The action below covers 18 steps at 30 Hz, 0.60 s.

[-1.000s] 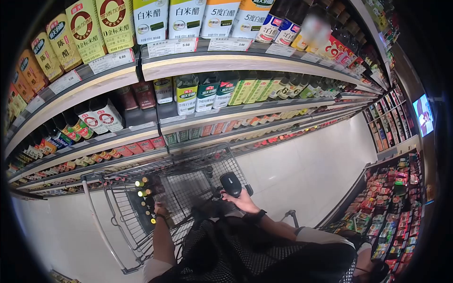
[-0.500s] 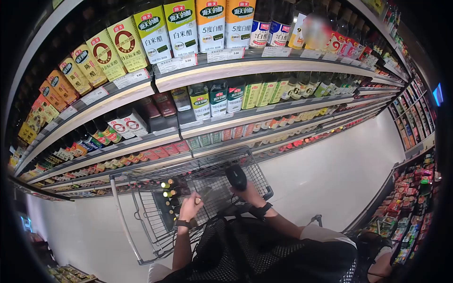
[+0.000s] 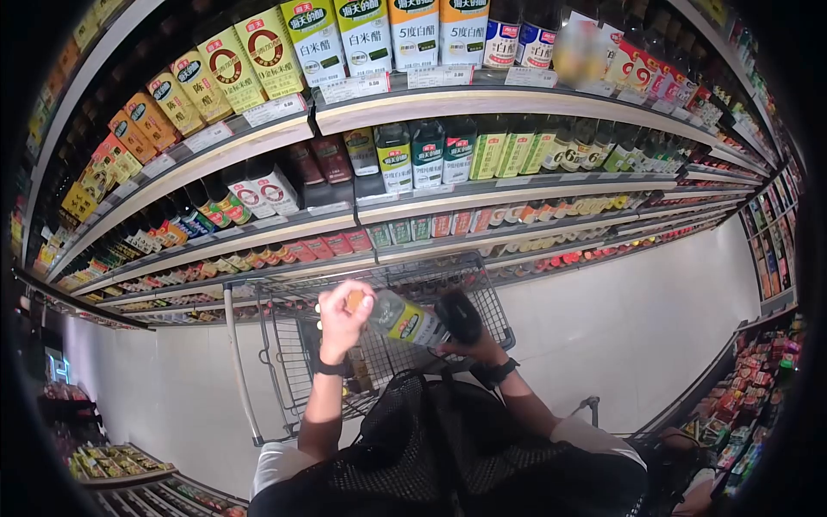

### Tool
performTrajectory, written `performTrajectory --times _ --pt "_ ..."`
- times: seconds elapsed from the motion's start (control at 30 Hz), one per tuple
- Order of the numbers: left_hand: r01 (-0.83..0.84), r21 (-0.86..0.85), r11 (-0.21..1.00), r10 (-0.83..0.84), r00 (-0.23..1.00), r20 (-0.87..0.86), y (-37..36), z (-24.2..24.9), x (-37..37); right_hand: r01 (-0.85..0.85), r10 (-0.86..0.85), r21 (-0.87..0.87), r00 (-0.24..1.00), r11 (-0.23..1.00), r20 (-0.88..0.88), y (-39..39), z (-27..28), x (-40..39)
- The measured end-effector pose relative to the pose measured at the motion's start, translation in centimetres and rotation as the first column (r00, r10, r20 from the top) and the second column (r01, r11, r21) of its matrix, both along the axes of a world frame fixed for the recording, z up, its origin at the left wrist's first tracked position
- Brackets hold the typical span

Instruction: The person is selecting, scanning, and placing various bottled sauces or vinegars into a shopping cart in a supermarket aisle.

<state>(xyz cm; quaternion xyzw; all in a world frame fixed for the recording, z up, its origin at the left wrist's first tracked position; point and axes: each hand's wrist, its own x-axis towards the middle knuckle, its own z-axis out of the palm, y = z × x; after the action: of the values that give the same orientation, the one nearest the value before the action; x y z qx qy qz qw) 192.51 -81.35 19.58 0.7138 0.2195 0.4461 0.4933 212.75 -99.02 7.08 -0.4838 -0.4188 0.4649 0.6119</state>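
My left hand [image 3: 341, 326] is wrapped round the orange-capped neck of a clear bottle [image 3: 408, 325] with a yellow-green and white label. The bottle lies tilted above the cart, its base pointing right. My right hand [image 3: 482, 349] grips a black handheld scanner [image 3: 457, 315] with a rounded head, close to the bottle's base. Part of the right hand's fingers is hidden under the device. Below both hands is a wire shopping cart [image 3: 237, 370], with several dark bottles [image 3: 355, 369] partly covered by my left arm.
Ahead stands a long shelf unit [image 3: 517, 108] filled with boxed and bottled vinegar, with price tags along its edges. Pale floor [image 3: 586, 319] runs to the right of the cart. Packaged goods [image 3: 732, 405] line the right side, and a low display [image 3: 116, 464] stands at lower left.
The bottle in my left hand has come up out of the blur, its label now facing up. My left hand has risen; the scanner has shifted slightly right and tilted. The view has shifted too.
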Motion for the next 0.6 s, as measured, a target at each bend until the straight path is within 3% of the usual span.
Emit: performTrajectory --times 0.07,0.13,0.17,0.27,0.33,0.37,0.4,0.47,0.53,0.57,0.6 --pt "0.000 -0.060 0.998 0.000 1.000 0.014 0.2 0.2 0.3 0.015 -0.015 0.016 0.998 1.000 -0.054 0.3 0.4 0.5" --pt "-0.063 -0.052 0.997 0.067 0.995 0.070 -0.1 1.1 1.6 0.038 -0.035 -0.016 0.986 0.999 0.161 0.0 -0.2 1.2" --pt "-0.074 -0.180 0.981 0.086 0.995 0.059 -0.2 1.0 1.7 0.043 -0.050 0.046 0.987 0.998 0.153 0.0 1.6 1.3" --pt "-0.040 -0.264 0.964 0.074 0.990 0.120 -0.5 1.4 2.8 0.072 -0.071 -0.003 0.980 0.997 0.186 -1.0 4.3 1.0" --pt "0.003 -0.239 0.971 0.073 0.949 0.307 -1.1 1.6 3.8 0.073 -0.054 -0.102 0.982 0.992 0.184 -1.6 4.4 0.9" --pt "0.191 -0.407 0.893 -0.025 0.925 0.379 -1.4 1.3 2.9 0.100 -0.089 -0.068 0.985 0.993 0.146 -1.7 4.0 0.8" --pt "0.259 -0.426 0.867 -0.030 0.880 0.474 -1.7 0.7 3.1 0.131 -0.127 -0.033 0.986 0.991 0.104 -1.8 3.7 0.7" --pt "0.184 -0.429 0.885 0.048 0.878 0.477 -3.1 -1.0 4.3 0.140 -0.134 -0.041 0.983 0.989 0.123 -1.9 3.9 0.7" --pt "0.186 -0.492 0.850 0.077 0.881 0.466 -5.2 -2.8 5.5 0.223 -0.222 0.011 0.974 0.975 -0.035 -1.5 5.4 -0.1" --pt "0.233 -0.590 0.773 0.064 0.897 0.438 -6.3 -4.6 5.5 0.222 -0.222 0.011 0.975 0.975 -0.033 -1.5 6.8 -0.5" --pt "0.270 -0.680 0.682 0.047 0.911 0.410 -7.0 -5.2 5.5 0.214 -0.209 -0.026 0.970 0.977 0.121 -1.5 8.5 -1.1"
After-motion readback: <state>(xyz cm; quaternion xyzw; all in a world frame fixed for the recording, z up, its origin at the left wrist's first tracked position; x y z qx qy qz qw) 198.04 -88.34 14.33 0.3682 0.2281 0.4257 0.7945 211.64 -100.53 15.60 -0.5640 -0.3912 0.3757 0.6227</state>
